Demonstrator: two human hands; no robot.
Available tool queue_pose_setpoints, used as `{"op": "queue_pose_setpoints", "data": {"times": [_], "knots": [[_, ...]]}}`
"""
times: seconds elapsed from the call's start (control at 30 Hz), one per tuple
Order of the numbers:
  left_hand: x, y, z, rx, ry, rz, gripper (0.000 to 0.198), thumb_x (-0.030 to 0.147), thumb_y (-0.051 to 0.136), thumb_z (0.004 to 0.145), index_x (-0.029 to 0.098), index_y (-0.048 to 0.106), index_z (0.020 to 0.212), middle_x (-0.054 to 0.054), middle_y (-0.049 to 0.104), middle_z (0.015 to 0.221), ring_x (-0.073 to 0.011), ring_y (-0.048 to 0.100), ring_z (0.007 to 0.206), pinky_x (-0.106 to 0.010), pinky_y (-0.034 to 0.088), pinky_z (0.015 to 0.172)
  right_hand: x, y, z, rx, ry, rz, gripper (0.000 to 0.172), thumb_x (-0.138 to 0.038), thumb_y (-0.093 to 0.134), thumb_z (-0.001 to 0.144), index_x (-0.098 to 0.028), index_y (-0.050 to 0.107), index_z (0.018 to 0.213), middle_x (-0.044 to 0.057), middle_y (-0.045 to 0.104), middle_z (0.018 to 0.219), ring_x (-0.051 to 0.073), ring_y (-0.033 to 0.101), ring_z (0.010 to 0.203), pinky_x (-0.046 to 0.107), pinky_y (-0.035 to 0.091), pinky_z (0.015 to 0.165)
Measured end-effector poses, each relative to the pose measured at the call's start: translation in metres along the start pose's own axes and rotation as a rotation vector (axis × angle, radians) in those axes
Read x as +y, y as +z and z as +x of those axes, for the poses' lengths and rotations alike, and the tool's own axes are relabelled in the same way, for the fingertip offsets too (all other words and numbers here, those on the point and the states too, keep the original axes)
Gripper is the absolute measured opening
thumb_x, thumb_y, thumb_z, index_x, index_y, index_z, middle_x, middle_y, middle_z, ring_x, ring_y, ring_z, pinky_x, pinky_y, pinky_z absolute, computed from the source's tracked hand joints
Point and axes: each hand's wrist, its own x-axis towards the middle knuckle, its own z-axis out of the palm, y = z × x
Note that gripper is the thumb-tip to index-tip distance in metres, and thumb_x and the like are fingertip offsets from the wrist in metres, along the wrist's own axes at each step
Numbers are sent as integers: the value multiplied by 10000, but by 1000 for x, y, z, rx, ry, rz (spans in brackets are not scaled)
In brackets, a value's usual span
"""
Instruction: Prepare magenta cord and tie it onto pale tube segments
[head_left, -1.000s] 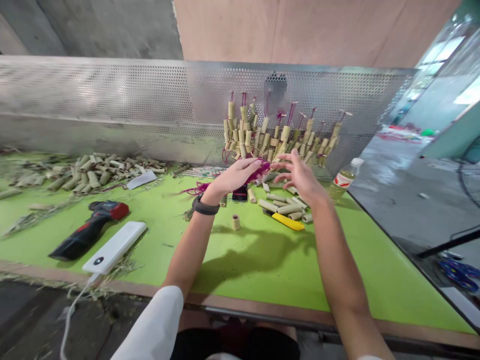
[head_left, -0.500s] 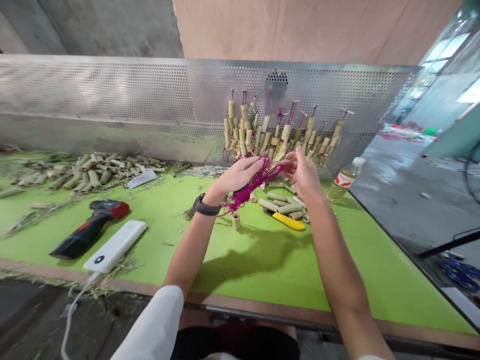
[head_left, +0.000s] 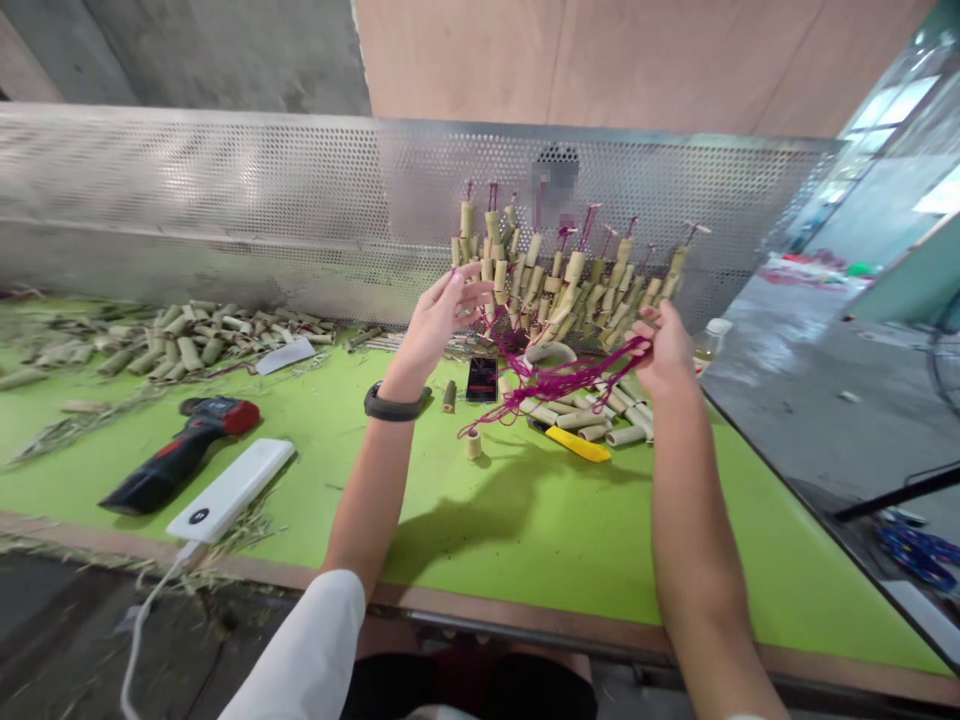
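Shifted since half a second ago: left hand out leftward, right hand out rightward, purple cords from the left palm over to the right fingers. Right fingers pinching the bundle at one end, presumably to let strands fan loose; rest trailing leftward, between and below both hands. Left fingers spread, slightly curled; can't tell if gripping a strand. Below right fingers: cut bamboo tubes, yellow cutter just beside, likely for easy reach. Below left fingers: phone lying flat; nearer, short tube upright by cord tips. Behind both: strung bamboo clusters against perforated panel, probably hung clear of bench. Farther left: drill, white power bank, tube heap, likely aside for working room.
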Motion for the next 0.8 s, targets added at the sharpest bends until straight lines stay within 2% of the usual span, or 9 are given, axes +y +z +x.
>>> {"op": "queue_pose_setpoints", "data": {"times": [0.1, 0.2, 0.33, 0.5, 0.7, 0.8], "knots": [[1, -13, 5, 112, 7, -53, 361, 463, 464, 1089, 227, 677, 1260, -104, 765, 1260, -225, 740, 1167, -341, 597, 968, -6, -12, 4, 63, 45, 22, 363, -459, 523, 1033, -245, 464, 746, -117, 206, 498, 97, 180, 399, 191, 160, 373], [0, -29, 8, 252, 9, -57, 336, 487, 483, 1073, 228, 684, 1149, -99, 776, 1216, -228, 750, 1130, -339, 603, 935, -14, -24, 7, 108, 101, 0, 340, -363, 452, 1041, -244, 446, 723, -112, 186, 470, 101, 134, 413, 219, 112, 393], [-2, -53, 11, 386, 20, -32, 310, 496, 502, 1056, 234, 667, 1054, -98, 781, 1188, -221, 753, 1102, -335, 598, 919, -22, -40, 9, 136, 119, -48, 293, -295, 430, 1001, -243, 437, 713, -106, 199, 461, 96, 113, 420, 252, 115, 419], [-5, -75, 15, 539, 11, -17, 317, 490, 452, 1069, 241, 642, 1022, -91, 776, 1191, -207, 745, 1124, -297, 588, 886, -25, -53, 11, 161, 114, -10, 258, -190, 396, 952, -236, 454, 705, -99, 209, 471, 98, 109, 412, 256, 94, 420], [-10, -91, 18, 618, 51, 24, 363, 573, 481, 1046, 244, 608, 960, -77, 772, 1144, -216, 734, 1119, -307, 570, 886, -26, -61, 13, 139, 104, -1, 262, -172, 446, 943, -234, 467, 690, -103, 201, 457, 89, 70, 408, 255, 69, 414], [-6, -90, 15, 703, 53, 18, 323, 479, 425, 1074, 244, 580, 917, -53, 767, 1122, -187, 729, 1083, -295, 546, 884, -28, -63, 14, 125, 116, 16, 265, -162, 452, 944, -225, 486, 689, -107, 217, 446, 78, 75, 390, 237, 57, 400]]}}
